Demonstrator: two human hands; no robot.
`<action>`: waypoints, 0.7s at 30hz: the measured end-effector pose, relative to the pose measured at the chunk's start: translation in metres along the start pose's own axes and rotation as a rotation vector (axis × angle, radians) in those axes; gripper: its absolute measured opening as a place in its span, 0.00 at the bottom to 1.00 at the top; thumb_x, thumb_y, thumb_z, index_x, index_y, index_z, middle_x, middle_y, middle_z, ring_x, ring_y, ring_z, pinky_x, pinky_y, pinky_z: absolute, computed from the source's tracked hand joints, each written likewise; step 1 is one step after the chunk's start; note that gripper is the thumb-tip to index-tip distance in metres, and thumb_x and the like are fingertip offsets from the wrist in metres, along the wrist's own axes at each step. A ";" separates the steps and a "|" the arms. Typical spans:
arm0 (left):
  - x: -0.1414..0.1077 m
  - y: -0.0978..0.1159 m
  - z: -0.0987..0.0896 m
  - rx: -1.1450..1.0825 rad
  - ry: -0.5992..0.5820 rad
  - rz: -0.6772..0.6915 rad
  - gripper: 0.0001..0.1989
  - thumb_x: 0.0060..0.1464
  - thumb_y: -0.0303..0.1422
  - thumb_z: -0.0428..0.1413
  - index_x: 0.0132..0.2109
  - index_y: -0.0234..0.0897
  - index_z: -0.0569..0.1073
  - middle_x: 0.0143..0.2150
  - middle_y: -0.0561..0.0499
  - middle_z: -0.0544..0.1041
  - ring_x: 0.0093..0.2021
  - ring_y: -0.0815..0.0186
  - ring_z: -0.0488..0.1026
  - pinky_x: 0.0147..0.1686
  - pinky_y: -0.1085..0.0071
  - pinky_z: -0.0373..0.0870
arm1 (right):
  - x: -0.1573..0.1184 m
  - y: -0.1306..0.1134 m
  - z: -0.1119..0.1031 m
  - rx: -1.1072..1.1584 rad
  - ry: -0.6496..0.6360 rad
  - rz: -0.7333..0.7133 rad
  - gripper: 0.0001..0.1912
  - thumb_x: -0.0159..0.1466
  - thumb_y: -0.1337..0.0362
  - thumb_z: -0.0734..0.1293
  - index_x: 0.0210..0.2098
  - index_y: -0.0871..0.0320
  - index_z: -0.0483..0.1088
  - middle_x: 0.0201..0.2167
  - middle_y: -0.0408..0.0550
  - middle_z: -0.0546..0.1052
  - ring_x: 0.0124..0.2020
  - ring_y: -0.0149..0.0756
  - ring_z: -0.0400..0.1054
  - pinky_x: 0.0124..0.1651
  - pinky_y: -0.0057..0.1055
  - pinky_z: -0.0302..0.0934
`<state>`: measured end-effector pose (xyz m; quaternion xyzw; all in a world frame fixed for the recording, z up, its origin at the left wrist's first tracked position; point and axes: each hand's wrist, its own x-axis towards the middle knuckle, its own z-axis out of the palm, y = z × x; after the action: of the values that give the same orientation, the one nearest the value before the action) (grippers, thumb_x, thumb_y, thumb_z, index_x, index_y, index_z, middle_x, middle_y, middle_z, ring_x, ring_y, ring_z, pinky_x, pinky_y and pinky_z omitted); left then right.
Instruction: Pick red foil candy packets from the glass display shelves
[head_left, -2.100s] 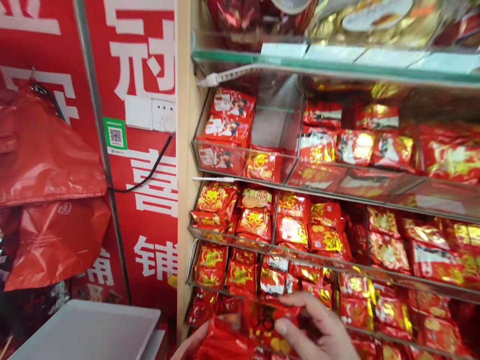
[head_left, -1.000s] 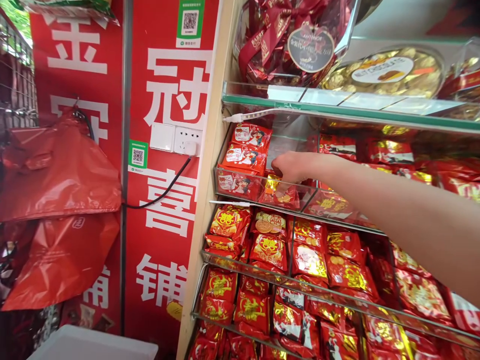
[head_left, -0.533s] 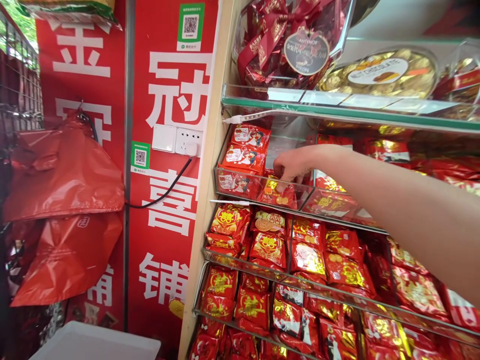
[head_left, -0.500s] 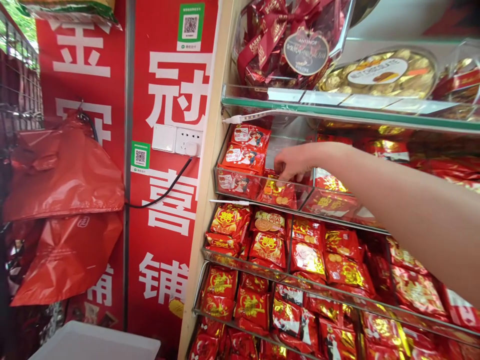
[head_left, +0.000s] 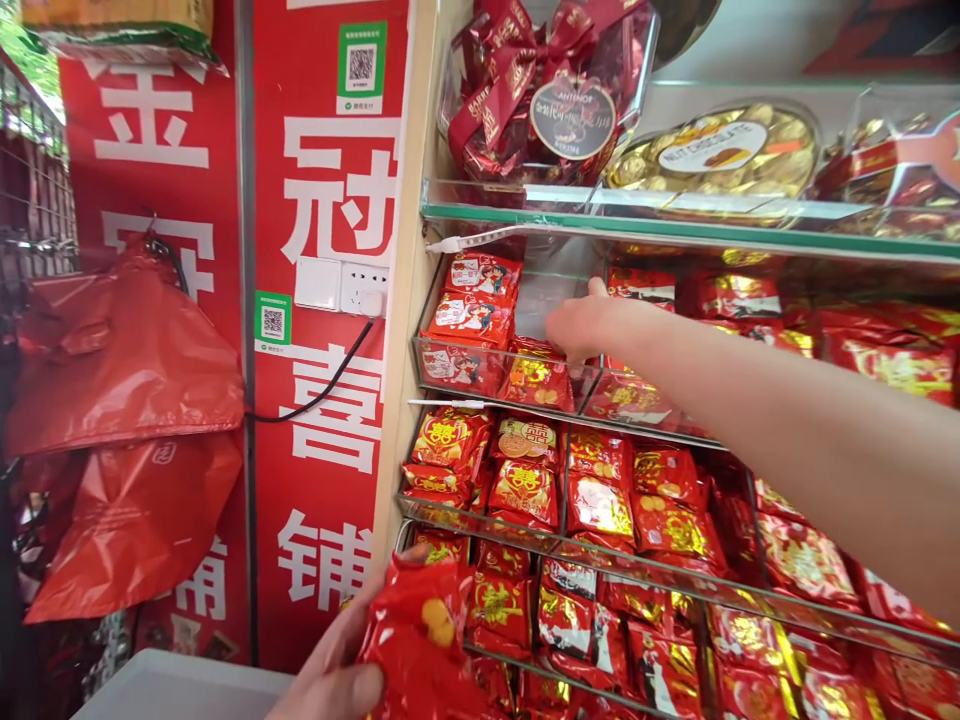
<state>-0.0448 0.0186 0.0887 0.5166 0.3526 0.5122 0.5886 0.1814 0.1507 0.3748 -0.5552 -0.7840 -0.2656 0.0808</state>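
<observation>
At the bottom, my left hand grips red packets with round biscuits printed on them, thumb across the near side. Up on the top row, my right hand is over a clear acrylic bin, reaching in from the right. One digit sticks up apart from the rest; the other fingers are partly hidden, and nothing shows in them. Just below it lies a red and gold packet. Left of that, red packets with a cartoon couple are stacked in the same bin.
Lower tiers hold rows of red biscuit packets. A glass shelf with boxed chocolates runs overhead. Red plastic bags hang at left, beside a wall socket with a black cable. A pale tray stands low at left.
My left hand has come into view at the bottom with the red packets. My right hand has lifted slightly off the packet in the top bin. The view has shifted a little.
</observation>
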 end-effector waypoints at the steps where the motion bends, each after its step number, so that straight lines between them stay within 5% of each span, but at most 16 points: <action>1: 0.003 0.007 0.000 -0.071 -0.013 -0.018 0.40 0.31 0.51 0.63 0.55 0.51 0.67 0.49 0.51 0.77 0.57 0.45 0.65 0.53 0.58 0.65 | 0.001 0.000 0.003 0.039 0.006 -0.022 0.26 0.44 0.60 0.75 0.06 0.57 0.55 0.18 0.49 0.72 0.42 0.54 0.69 0.51 0.65 0.45; 5: 0.009 0.048 0.013 -0.130 -0.113 0.072 0.41 0.36 0.41 0.65 0.59 0.50 0.61 0.57 0.48 0.71 0.57 0.45 0.64 0.51 0.56 0.67 | -0.002 0.007 0.007 -0.043 -0.051 -0.103 0.21 0.42 0.75 0.71 0.07 0.57 0.55 0.19 0.49 0.73 0.39 0.53 0.71 0.46 0.57 0.56; 10: 0.049 0.141 0.040 0.351 -0.308 0.395 0.40 0.39 0.33 0.64 0.60 0.39 0.59 0.58 0.42 0.67 0.56 0.48 0.65 0.50 0.61 0.68 | -0.008 0.012 0.001 -0.226 -0.110 -0.178 0.11 0.46 0.79 0.63 0.15 0.57 0.65 0.24 0.49 0.75 0.34 0.47 0.71 0.35 0.44 0.60; 13: 0.087 0.189 0.059 0.529 -0.434 0.374 0.39 0.40 0.31 0.63 0.59 0.36 0.57 0.55 0.41 0.70 0.53 0.49 0.68 0.47 0.60 0.70 | -0.009 0.014 -0.003 -0.210 -0.119 -0.219 0.09 0.48 0.76 0.64 0.20 0.55 0.69 0.25 0.46 0.75 0.30 0.41 0.69 0.31 0.36 0.59; 17: 0.129 0.213 0.076 0.694 -0.503 0.342 0.35 0.40 0.31 0.62 0.56 0.34 0.61 0.52 0.40 0.72 0.53 0.50 0.67 0.48 0.58 0.68 | -0.011 0.022 -0.012 -0.115 -0.124 -0.290 0.06 0.49 0.72 0.65 0.21 0.55 0.68 0.21 0.42 0.72 0.23 0.32 0.65 0.24 0.29 0.53; 21: 0.151 0.219 0.074 0.804 -0.479 0.438 0.37 0.37 0.31 0.63 0.57 0.32 0.61 0.56 0.38 0.68 0.57 0.50 0.63 0.52 0.60 0.65 | -0.019 0.033 -0.025 -0.043 0.017 -0.323 0.06 0.50 0.73 0.63 0.21 0.56 0.66 0.21 0.41 0.71 0.22 0.29 0.62 0.24 0.27 0.53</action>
<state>0.0068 0.1338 0.3345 0.8665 0.2605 0.3147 0.2869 0.2140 0.1308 0.3984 -0.4214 -0.8564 -0.2967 0.0320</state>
